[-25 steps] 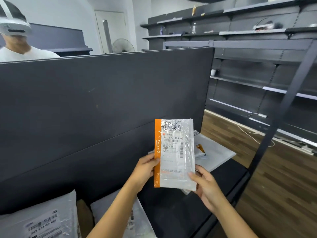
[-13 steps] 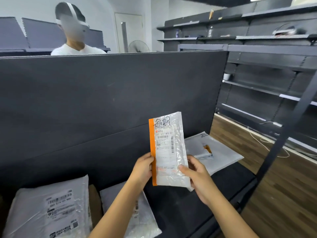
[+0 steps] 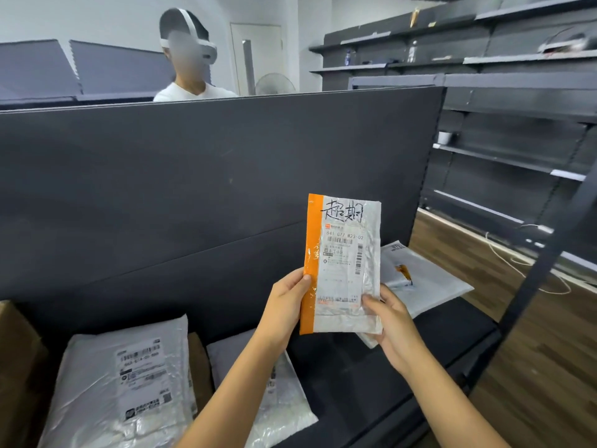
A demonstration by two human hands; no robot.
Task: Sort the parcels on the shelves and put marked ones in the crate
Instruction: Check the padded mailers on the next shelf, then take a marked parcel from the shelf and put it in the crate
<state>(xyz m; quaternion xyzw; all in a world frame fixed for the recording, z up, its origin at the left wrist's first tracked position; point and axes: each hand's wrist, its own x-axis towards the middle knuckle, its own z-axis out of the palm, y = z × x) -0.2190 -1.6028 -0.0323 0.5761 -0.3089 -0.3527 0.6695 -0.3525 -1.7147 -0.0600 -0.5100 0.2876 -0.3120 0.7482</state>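
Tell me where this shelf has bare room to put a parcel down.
Bare black shelf lies under both hands, between the grey parcel beneath the left forearm and the flat grey parcel at the right end. The left end is crowded: a large labelled bag and cardboard boxes.

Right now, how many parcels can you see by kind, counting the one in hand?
Orange-edged grey plastic mailer with handwritten marking, held upright by left hand and right hand: 1
Unmarked grey plastic mailers on the black shelf: 3
Brown cardboard boxes: 2
Total: 6
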